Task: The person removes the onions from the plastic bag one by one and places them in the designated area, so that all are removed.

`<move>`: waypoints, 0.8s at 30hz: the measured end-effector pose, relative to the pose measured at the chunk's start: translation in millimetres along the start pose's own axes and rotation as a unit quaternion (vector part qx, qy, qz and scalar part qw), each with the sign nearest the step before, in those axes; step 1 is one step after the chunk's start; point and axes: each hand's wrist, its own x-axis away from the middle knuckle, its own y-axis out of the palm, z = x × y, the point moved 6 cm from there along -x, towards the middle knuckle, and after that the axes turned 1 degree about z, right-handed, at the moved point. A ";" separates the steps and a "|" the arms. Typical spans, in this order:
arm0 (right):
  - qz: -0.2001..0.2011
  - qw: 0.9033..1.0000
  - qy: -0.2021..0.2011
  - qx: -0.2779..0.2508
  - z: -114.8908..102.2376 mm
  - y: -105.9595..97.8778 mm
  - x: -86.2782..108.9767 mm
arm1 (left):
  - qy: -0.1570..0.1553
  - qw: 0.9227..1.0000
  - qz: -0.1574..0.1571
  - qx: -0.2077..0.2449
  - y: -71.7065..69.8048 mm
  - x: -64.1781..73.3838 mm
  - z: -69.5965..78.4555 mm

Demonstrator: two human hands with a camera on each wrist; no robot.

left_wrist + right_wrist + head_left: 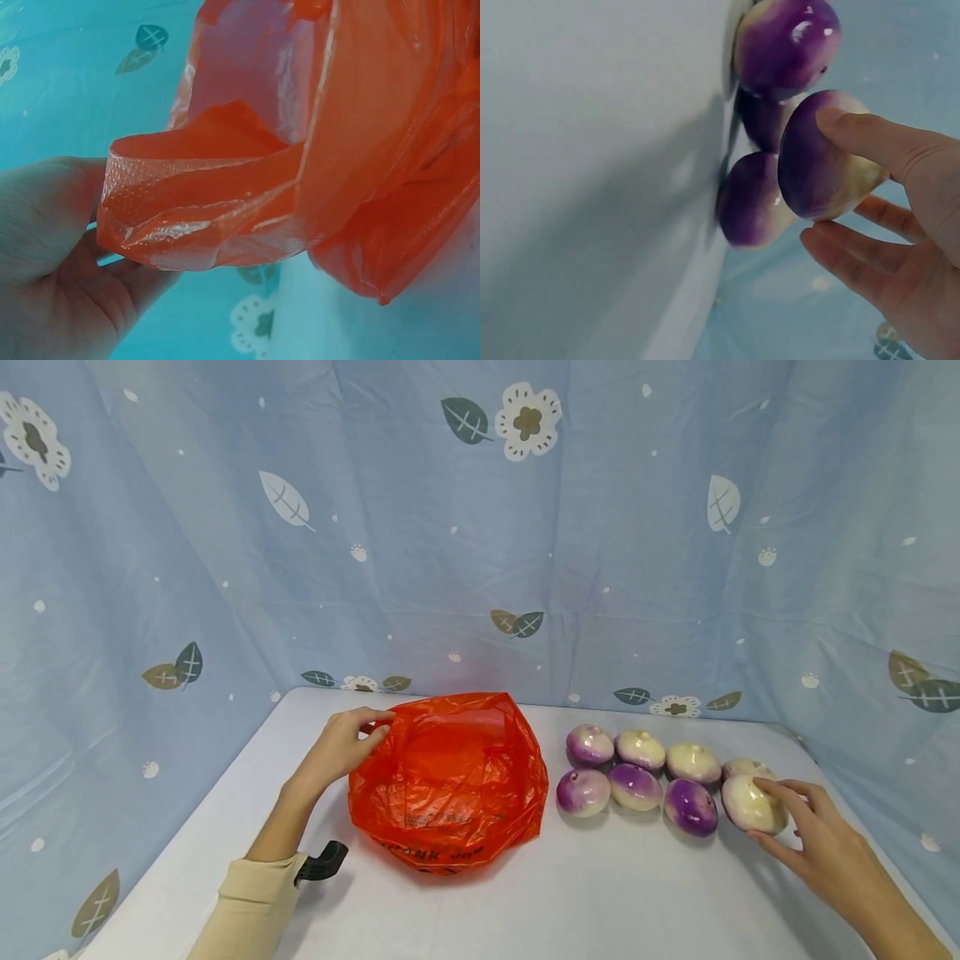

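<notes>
At the left of the table, a red plastic bag [457, 781] stands with its mouth spread open. My left hand [339, 747] pinches the left rim of its mouth; in the left wrist view that bag edge [202, 214] lies against the hand, and the fingertips are partly hidden behind it. On the right, my right hand [828, 847] grips a purple-and-white turnip [748, 806] between thumb and fingers. In the right wrist view this turnip [810, 169] is off the table, its purple side toward the table. Behind it sits another turnip [746, 768], partly hidden.
Several more turnips stand in two rows between bag and right hand, among them a dark purple one [690, 807] nearest the held turnip. A white table [600, 893] carries everything. A blue patterned curtain [420, 527] encloses its back and sides.
</notes>
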 end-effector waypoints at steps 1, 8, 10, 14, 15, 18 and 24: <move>-0.007 1.000 0.006 -0.002 1.7 2.0 1.8 | 0.000 1.000 -0.001 0.000 0.3 0.3 -0.1; -0.038 0.999 0.030 -0.009 10.3 12.9 10.5 | 0.006 1.000 0.003 0.000 0.0 1.8 1.6; -0.038 0.999 0.029 -0.009 11.6 14.6 11.0 | 0.005 1.000 0.001 0.001 0.2 1.9 1.8; -0.049 0.998 0.039 -0.010 14.3 18.5 13.3 | 0.002 1.000 -0.003 0.002 0.8 1.8 1.7; -0.051 0.998 0.041 -0.009 14.7 19.4 13.7 | 0.004 1.000 -0.003 0.001 0.8 1.9 1.8; -0.061 0.997 0.050 -0.008 15.7 22.0 15.0 | 0.014 1.000 0.004 -0.003 0.2 1.5 2.8; -0.062 0.997 0.054 -0.009 14.8 25.9 15.1 | 0.024 1.000 0.005 -0.003 0.9 0.8 3.0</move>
